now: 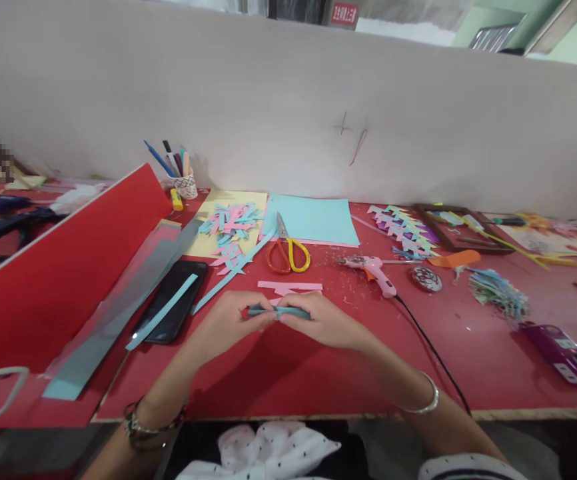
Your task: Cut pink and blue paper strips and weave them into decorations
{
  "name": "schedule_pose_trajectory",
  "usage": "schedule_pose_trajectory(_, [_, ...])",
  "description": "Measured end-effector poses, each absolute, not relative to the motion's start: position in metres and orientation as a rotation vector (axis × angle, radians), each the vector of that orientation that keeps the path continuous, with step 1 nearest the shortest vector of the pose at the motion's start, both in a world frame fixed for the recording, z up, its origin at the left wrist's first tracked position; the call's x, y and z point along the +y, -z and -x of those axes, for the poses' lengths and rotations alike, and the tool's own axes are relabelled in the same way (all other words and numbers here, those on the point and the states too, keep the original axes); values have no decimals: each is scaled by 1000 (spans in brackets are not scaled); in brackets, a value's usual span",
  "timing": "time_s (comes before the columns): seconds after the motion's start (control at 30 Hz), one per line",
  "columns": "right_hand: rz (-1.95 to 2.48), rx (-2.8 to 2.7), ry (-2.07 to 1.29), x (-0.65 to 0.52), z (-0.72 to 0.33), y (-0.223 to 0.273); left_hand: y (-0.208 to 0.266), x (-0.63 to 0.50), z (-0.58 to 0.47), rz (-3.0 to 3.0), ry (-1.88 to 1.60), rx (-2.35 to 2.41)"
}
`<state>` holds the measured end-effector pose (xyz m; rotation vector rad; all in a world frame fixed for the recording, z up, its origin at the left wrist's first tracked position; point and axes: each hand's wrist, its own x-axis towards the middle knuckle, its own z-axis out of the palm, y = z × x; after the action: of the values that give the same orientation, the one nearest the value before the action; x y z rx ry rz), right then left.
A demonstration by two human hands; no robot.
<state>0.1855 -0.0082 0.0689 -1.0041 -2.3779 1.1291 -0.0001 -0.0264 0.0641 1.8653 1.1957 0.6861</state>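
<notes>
A person is sitting at a red table (468,360) that is running along a pale wall, seen from above the hands. At the far left, a red board (68,260) is leaning at a slant, with a long grey-blue paper strip (118,313) lying along its lower edge. Just right of that, a black phone (176,300) is lying flat with a thin light blue strip (161,312) resting across it. Behind it, against the wall, a patterned cup of pens (184,183) is standing. Cut blue and pink paper pieces (231,223) are lying scattered on a yellow sheet (248,198).

In the middle, near the table's front edge, the left hand (228,323) and the right hand (321,323) are meeting fingertip to fingertip. Both are pinching a small folded blue paper strip (279,311), each hand closed on one end, holding it just above the tabletop. Two pink strips (288,287) are lying just beyond the hands. Further back, scissors (286,250) with one orange and one yellow handle are resting partly on a light blue sheet (313,220).

To the right, a pink glue gun (374,270) is lying on its side, its black cord (428,347) trailing toward the front edge. Beyond it, a row of zigzag paper pieces (403,230) is lying beside a dark picture frame (461,230). A fringed bundle of blue paper (498,293) is lying nearer, and a purple object (563,353) is sitting at the far right.
</notes>
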Motion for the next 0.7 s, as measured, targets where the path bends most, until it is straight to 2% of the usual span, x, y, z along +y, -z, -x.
schedule_pose_trajectory(0.27, [1057, -2210, -1215, -9, -187, -62, -61, -32, 6, -1664, -828, 1275])
schedule_pose_trajectory(0.7, [1132, -2294, -1102, -5, -189, -62, -54, -30, 4, -1529, -719, 1302])
